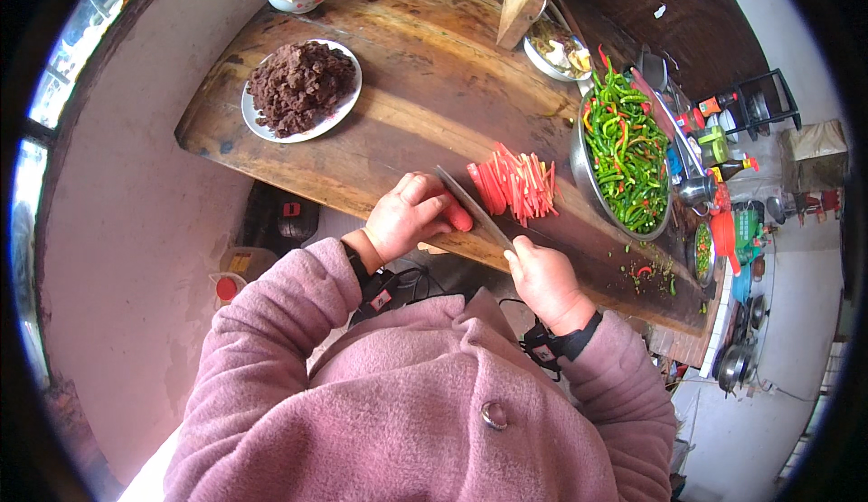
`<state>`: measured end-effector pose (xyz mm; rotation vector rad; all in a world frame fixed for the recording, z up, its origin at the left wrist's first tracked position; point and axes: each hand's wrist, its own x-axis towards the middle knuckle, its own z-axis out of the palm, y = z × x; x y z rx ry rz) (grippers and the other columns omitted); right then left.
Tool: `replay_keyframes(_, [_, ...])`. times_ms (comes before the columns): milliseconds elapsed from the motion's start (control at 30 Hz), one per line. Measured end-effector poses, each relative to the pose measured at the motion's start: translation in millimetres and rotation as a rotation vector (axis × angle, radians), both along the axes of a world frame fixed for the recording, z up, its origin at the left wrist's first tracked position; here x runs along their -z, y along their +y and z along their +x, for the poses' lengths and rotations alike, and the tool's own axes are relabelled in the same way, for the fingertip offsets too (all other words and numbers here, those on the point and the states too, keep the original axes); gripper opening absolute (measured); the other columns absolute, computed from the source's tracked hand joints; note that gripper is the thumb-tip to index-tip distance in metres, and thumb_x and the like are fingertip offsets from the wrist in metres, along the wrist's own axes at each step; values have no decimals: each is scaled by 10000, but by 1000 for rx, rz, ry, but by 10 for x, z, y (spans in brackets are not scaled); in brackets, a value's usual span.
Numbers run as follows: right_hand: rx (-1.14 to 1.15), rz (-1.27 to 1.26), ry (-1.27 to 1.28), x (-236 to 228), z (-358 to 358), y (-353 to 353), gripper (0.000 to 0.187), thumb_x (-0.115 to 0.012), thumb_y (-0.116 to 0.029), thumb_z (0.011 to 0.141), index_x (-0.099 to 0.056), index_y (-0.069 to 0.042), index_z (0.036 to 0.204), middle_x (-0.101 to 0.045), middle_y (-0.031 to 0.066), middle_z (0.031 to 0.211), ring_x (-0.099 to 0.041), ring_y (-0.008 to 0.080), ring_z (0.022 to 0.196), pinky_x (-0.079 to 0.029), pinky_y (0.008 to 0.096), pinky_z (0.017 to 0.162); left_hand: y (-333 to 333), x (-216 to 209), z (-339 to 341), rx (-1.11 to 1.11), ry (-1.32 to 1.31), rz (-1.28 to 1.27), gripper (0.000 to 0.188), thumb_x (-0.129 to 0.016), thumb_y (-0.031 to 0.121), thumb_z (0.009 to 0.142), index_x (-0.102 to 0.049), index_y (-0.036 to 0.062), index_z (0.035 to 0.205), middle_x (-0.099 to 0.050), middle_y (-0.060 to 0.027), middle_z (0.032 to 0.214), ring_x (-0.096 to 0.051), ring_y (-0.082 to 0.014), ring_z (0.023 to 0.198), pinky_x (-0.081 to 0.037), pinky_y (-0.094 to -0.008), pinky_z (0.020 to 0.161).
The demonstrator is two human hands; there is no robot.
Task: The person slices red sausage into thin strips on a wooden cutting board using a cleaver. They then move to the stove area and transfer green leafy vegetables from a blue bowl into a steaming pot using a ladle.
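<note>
My left hand (407,216) is closed over a short red-orange carrot piece (460,219), pressing it to the wooden table near the front edge. In my right hand (548,283) is the handle of a kitchen knife (474,205). Its blade slants along the right side of the carrot, close to my left fingertips; whether it is cutting in, I cannot tell. Just beyond the blade lies a heap of thin carrot strips (526,187), with overlapping slices on its left side. My right fingers hide most of the knife handle.
A plate (354,104) of dark brown crumbly food (303,86) stands at left; a flowered bowl (304,0) is behind it. At right, a large metal basin (586,169) holds green and red chillies (628,154). Past it are bottles and a smaller chilli bowl (703,258). A wooden post (533,0) rises at the back.
</note>
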<state>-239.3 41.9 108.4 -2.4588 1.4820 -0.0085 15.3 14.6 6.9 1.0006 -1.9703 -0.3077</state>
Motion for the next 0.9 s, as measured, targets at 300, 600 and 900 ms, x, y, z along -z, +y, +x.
replay_keyframes(300, [-31,-39,-41,41,15,-9,203,-595,-198,946,-486,-47,868,-575,206,617,-602,424,608,-454,520,535,16,32,-3,-54,-56,-48,332,-768,190,709,-679,105,1017,-599,-80,1099,-571,-304,1022,-514,-383,871])
replay_keyframes(600, [-35,-2,15,16,29,-15,196,-535,-219,971,-495,-52,877,-603,196,656,-610,423,612,-467,530,551,24,13,13,-11,-78,-161,334,-667,84,725,-697,68,1057,-641,-77,1114,-582,-299,999,-512,-386,870])
replay_keyframes(900, [-38,-30,43,-10,73,-21,203,-561,-207,966,-490,-42,873,-592,195,615,-605,414,579,-459,518,516,30,76,15,-5,-121,-149,357,-627,71,723,-690,64,1074,-645,-72,1138,-586,-283,1006,-520,-376,873])
